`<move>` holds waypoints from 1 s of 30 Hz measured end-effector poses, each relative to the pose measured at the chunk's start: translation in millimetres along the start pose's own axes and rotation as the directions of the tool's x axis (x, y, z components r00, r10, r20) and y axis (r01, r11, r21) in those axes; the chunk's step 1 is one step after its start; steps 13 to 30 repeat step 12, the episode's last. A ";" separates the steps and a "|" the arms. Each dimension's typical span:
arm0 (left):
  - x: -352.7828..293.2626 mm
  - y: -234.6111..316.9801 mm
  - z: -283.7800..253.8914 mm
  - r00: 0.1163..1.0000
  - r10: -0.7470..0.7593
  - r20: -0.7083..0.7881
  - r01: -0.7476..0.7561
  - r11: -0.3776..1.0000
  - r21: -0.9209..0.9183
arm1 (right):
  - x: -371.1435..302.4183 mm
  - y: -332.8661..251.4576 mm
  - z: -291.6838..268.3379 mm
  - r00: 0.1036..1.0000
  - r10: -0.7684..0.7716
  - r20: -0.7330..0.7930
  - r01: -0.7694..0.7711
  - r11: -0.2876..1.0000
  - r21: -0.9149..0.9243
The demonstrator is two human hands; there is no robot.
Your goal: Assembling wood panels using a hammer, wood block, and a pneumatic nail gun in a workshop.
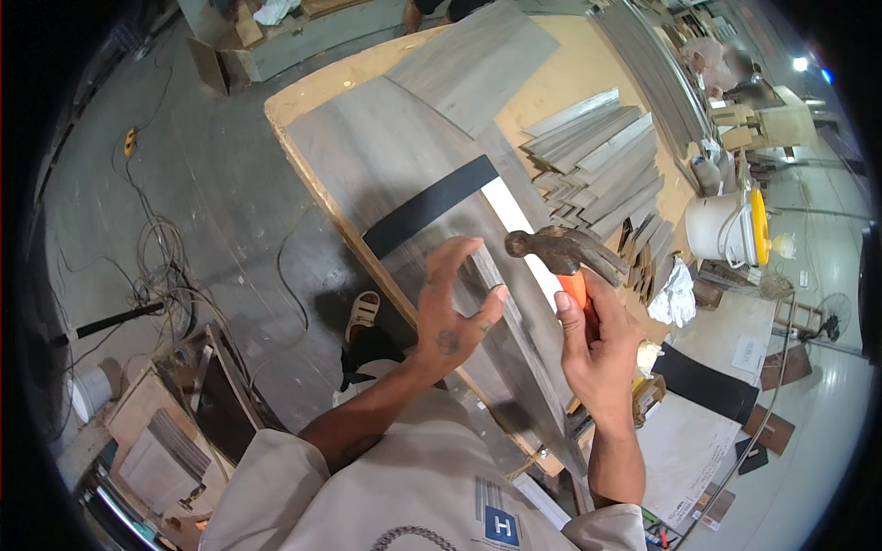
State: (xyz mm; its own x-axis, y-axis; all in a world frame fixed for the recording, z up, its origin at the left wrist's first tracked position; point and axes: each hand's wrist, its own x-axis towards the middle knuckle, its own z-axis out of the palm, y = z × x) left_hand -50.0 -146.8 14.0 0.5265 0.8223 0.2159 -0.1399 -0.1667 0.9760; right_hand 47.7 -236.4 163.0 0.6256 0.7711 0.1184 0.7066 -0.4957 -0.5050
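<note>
My right hand (pixel 602 354) is closed round the orange grip of a claw hammer (pixel 556 250), whose dark, worn head points left and its claw right. Beneath the hammer runs a white strip (pixel 514 213), meeting a black strip (pixel 432 204) at a corner. My left hand (pixel 450 308) is open, thumb and forefinger spread apart beside a narrow grey wooden strip (pixel 524 344) that runs toward me. Whether its other fingers touch the wood is hidden.
Grey boards (pixel 473 64) cover part of the workbench (pixel 289 99). Stacked grey slats (pixel 597 165) lie to the right, near a white bucket (pixel 717 228) with a yellow lid and a crumpled white cloth (pixel 675 294). Tangled cables (pixel 165 257) lie on the floor at left. Another person (pixel 712 64) is far right.
</note>
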 end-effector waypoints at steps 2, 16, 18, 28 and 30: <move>-6.4 -10.9 3.2 0.998 -0.055 0.010 0.056 0.995 -0.082 | -2.7 -2.7 4.8 0.997 -0.079 0.005 0.080 0.996 -0.033; -9.4 -15.9 3.3 0.993 -0.117 -0.003 0.115 0.979 -0.168 | -16.1 15.7 17.5 0.980 -0.157 0.123 0.172 0.977 -0.124; -9.4 -15.9 3.3 0.993 -0.117 -0.003 0.115 0.979 -0.168 | -16.1 15.7 17.5 0.980 -0.157 0.123 0.172 0.977 -0.124; -9.4 -15.9 3.3 0.993 -0.117 -0.003 0.115 0.979 -0.168 | -16.1 15.7 17.5 0.980 -0.157 0.123 0.172 0.977 -0.124; -9.4 -15.9 3.3 0.993 -0.117 -0.003 0.115 0.979 -0.168 | -16.1 15.7 17.5 0.980 -0.157 0.123 0.172 0.977 -0.124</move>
